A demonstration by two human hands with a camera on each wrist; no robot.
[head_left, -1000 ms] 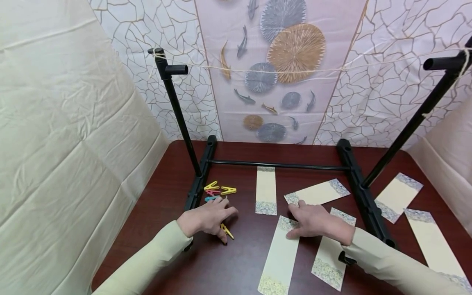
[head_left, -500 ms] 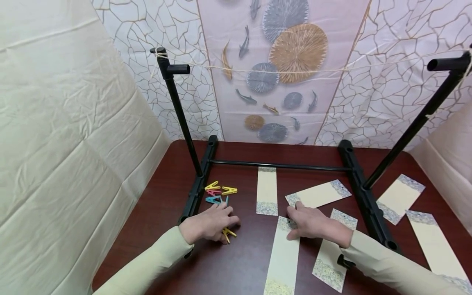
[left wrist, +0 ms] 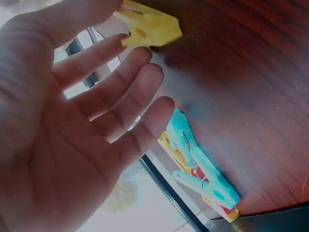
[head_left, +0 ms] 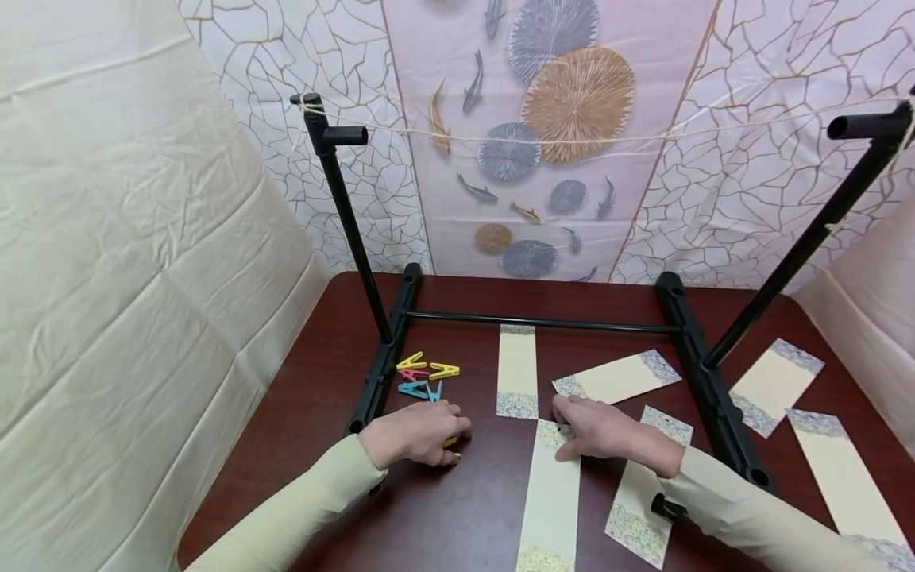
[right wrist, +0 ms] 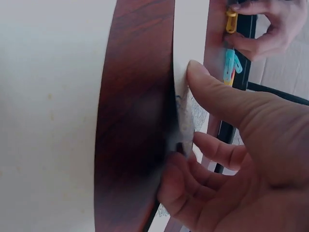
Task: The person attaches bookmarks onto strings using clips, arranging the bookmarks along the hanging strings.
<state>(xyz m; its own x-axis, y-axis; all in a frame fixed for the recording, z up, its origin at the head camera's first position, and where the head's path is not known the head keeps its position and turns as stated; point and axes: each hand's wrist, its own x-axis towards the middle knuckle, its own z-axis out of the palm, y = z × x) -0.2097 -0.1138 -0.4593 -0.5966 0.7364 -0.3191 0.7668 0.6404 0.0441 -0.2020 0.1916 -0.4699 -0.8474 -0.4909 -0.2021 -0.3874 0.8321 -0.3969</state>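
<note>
Between the thumb and forefinger of my left hand (head_left: 418, 433) is a yellow clothespin (left wrist: 149, 26), partly hidden by the fingers in the head view. The other fingers of that hand are extended. My right hand (head_left: 604, 429) grips the top corner of a cream paper strip (head_left: 553, 492) with patterned ends. In the right wrist view its thumb lies on the strip's face, with fingers curled at the end. Just beyond the left hand lie two blue clothespins (head_left: 412, 388), a pink clothespin (head_left: 413, 374) and two more yellow clothespins (head_left: 444, 371).
Other patterned strips (head_left: 516, 369) lie on the dark red table (head_left: 429, 524), several toward the right. A black stand (head_left: 353, 214) rises at the back, a thin string (head_left: 457, 137) tied across its posts. The stand's right foot (head_left: 715, 397) lies among the strips.
My left hand has moved slightly right and closed its thumb and forefinger on the yellow clothespin. The lower end of the strip at my right hand has swung right.
</note>
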